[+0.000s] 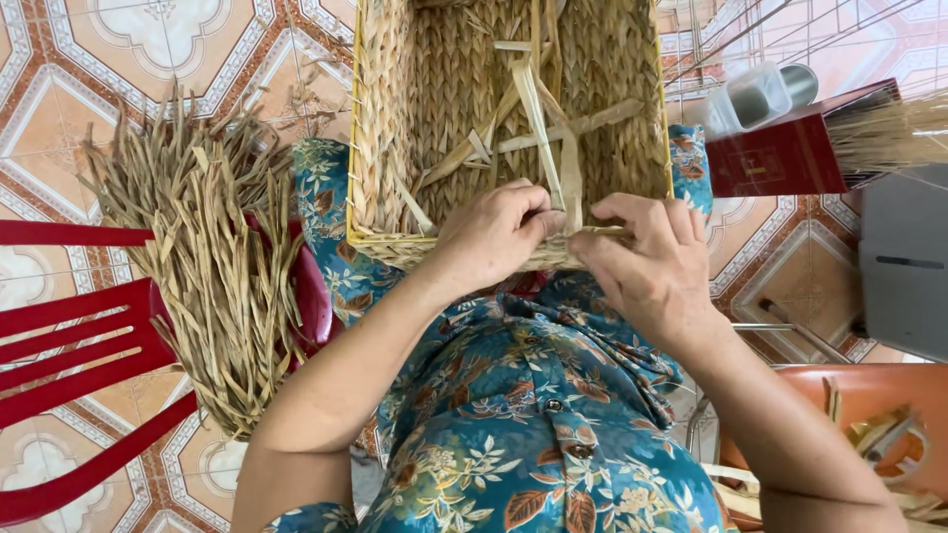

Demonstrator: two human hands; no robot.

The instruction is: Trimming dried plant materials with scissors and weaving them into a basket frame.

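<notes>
Woven basket [434,109] of dried rush rests on our lap, its near rim under both hands.

Our left hand [494,237] is curled nearly closed, pinching a flat straw strand [568,183] at the rim; our right hand [647,262] is also closed on the strand's end just beside it, fingertips almost touching the left. Loose strands cross inside the basket. We see a bundle of dried leaves [212,266] lying on a red plastic chair [69,345] to our left, above the patterned tile floor [128,59].
</notes>
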